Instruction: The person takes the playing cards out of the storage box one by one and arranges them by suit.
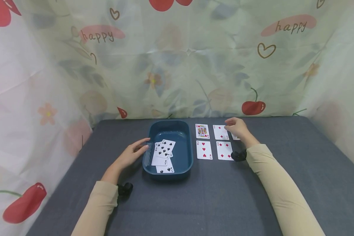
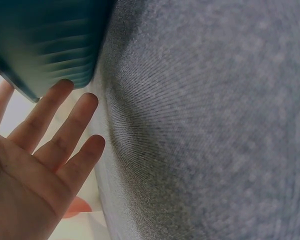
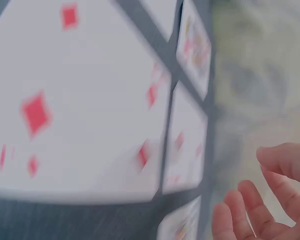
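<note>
Left hand (image 1: 130, 155), fingers extended, gripping nothing, was at the blue tray's (image 1: 181, 154) left wall; overlapping spade cards (image 1: 165, 149) lay inside. Right of the tray, nearest first: hearts face card (image 1: 202, 131), three of hearts (image 1: 204, 150); then four of diamonds (image 1: 224, 150); furthest, part-hidden face card (image 3: 182, 227). Right hand (image 1: 239, 128) was above that one, fingers loosely bent, nothing visibly held.

Grey tablecloth (image 1: 206, 203), pale backdrop (image 1: 183, 68) (printed with cherries (image 1: 253, 108), brown hearts (image 1: 266, 51))

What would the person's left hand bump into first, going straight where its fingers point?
Probably the left hand would meet the dark blue, rectangular, plastic-looking tub first; whether they touch is unclear.
</note>
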Action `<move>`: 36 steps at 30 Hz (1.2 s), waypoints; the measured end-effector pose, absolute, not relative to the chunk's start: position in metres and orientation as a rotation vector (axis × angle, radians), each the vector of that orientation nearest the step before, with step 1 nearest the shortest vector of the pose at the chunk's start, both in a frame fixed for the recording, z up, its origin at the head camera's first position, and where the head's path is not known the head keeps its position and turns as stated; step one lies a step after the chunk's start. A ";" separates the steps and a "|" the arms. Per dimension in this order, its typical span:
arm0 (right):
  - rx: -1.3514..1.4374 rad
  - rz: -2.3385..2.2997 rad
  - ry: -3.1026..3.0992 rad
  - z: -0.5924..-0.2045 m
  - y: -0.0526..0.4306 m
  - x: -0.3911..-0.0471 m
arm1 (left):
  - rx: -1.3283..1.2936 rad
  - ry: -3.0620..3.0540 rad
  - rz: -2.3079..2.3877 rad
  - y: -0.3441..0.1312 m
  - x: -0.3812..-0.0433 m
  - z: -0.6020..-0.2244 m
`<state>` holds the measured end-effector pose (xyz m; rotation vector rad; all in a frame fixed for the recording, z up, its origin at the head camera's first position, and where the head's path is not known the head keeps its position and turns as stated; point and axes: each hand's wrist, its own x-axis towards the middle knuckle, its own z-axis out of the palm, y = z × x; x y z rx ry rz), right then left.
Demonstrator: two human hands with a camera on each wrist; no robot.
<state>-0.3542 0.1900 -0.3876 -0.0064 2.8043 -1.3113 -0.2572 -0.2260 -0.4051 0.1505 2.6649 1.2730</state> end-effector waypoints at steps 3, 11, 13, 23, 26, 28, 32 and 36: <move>-0.143 -1.320 2.790 -0.378 0.173 -0.351 | 0.177 2.678 1.262 -0.226 -0.258 -0.405; -0.472 -1.369 2.679 -0.351 0.124 -0.338 | 0.224 2.694 1.263 -0.228 -0.259 -0.407; -0.524 -1.366 2.653 -0.346 0.112 -0.334 | 0.227 2.693 1.268 -0.228 -0.259 -0.408; -0.719 -1.337 2.584 -0.337 0.054 -0.323 | 0.230 2.687 1.280 -0.228 -0.258 -0.407; -0.739 -1.322 2.565 -0.337 0.038 -0.321 | 0.228 2.685 1.282 -0.228 -0.258 -0.407; -0.743 -1.313 2.559 -0.339 0.027 -0.319 | 0.221 2.678 1.285 -0.228 -0.258 -0.407; -0.737 -1.284 2.573 -0.346 0.009 -0.320 | 0.221 2.664 1.297 -0.228 -0.259 -0.406; -0.684 -1.237 2.593 -0.353 -0.005 -0.322 | 0.231 2.656 1.310 -0.228 -0.257 -0.405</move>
